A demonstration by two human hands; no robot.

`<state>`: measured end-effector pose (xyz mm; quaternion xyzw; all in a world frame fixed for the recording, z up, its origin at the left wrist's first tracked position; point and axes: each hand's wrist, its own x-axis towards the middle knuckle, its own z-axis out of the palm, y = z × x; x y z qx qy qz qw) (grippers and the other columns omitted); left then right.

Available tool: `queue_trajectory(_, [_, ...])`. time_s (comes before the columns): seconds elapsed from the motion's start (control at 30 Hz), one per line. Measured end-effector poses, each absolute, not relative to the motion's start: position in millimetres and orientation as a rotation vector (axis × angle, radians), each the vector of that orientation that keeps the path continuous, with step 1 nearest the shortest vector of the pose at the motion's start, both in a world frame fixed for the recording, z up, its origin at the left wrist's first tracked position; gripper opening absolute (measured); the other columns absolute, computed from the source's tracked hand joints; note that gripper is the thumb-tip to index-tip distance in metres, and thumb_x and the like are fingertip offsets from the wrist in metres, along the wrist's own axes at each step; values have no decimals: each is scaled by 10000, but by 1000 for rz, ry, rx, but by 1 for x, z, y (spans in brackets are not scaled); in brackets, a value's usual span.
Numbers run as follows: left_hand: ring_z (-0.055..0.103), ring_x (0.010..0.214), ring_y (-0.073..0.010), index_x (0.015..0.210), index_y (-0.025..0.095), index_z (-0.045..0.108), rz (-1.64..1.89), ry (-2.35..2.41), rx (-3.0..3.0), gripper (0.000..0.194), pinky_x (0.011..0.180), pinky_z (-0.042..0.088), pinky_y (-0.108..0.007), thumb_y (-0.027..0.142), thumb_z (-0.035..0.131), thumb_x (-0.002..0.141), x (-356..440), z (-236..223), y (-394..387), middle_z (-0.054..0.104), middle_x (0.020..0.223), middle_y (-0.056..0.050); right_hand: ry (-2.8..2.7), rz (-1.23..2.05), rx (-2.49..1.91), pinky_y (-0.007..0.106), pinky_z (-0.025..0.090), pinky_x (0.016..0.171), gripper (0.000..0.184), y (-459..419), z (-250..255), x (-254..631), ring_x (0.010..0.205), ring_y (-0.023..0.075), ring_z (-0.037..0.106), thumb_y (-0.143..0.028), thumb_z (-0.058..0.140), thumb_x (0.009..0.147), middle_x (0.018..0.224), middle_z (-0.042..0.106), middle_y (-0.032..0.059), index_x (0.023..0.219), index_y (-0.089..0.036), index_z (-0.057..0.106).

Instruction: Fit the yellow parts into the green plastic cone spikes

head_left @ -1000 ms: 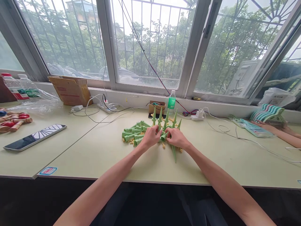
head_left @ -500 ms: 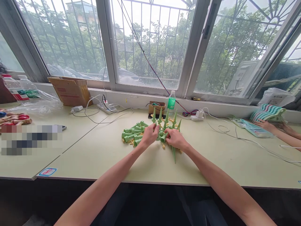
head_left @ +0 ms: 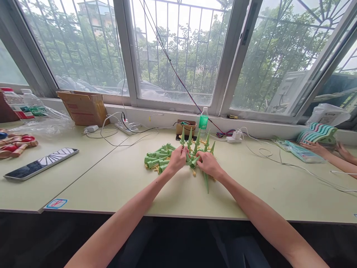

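Note:
A pile of green plastic spikes (head_left: 156, 159) lies on the pale green table (head_left: 119, 186), with several more spikes (head_left: 195, 140) standing upright behind it. My left hand (head_left: 176, 160) and my right hand (head_left: 208, 163) meet over the middle of the pile. Both have their fingers curled around a green spike piece (head_left: 194, 162) held between them. One long spike (head_left: 206, 181) lies flat pointing toward me, just under my right hand. Small yellow parts show among the green ones.
A green bottle (head_left: 203, 120) and a small box (head_left: 186, 127) stand behind the spikes. Power strips and white cables run along the sill. A cardboard box (head_left: 83, 107), a phone (head_left: 40, 163) and water bottles are at left. Another person's hands (head_left: 320, 149) rest on striped items at far right.
My hands have drawn slightly closer together over the pile. The other person's hands at right shifted a little. Otherwise the table is the same.

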<state>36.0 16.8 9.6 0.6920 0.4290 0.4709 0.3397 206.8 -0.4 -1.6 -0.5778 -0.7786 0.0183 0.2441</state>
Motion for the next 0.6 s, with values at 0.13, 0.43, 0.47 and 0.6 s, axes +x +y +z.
queue_trajectory(0.13, [452, 399, -84, 804, 183, 500, 1222, 1115, 1762, 330, 409, 364, -228, 451, 352, 926, 37, 9, 17, 673, 738, -30, -2009, 0, -1548, 261, 375, 690, 157, -2, 1, 205, 809, 193, 552, -133, 515, 807, 780, 640, 36, 928, -191, 596])
queue_trajectory(0.43, [475, 397, -99, 813, 186, 492, 1199, 1093, 1717, 284, 437, 415, -236, 407, 359, 932, 39, 10, 15, 580, 599, 10, -1899, -15, -1199, 282, 413, 780, 100, -6, 4, 197, 852, 191, 538, -179, 456, 891, 835, 618, 48, 857, -192, 549])
queue_trajectory(0.47, [482, 412, -102, 816, 186, 494, 1197, 1080, 1718, 285, 447, 422, -236, 412, 364, 931, 39, 10, 15, 577, 597, 9, -1891, 6, -1185, 277, 416, 773, 102, -7, 4, 197, 842, 184, 543, -185, 449, 898, 846, 618, 47, 867, -193, 546])
queue_trajectory(0.6, [508, 467, -108, 831, 186, 507, 1185, 1011, 1748, 306, 488, 449, -243, 447, 375, 922, 40, 8, 16, 603, 652, -2, -1863, 84, -1146, 255, 425, 734, 121, -8, 4, 195, 792, 159, 552, -216, 422, 924, 861, 612, 41, 892, -195, 537])
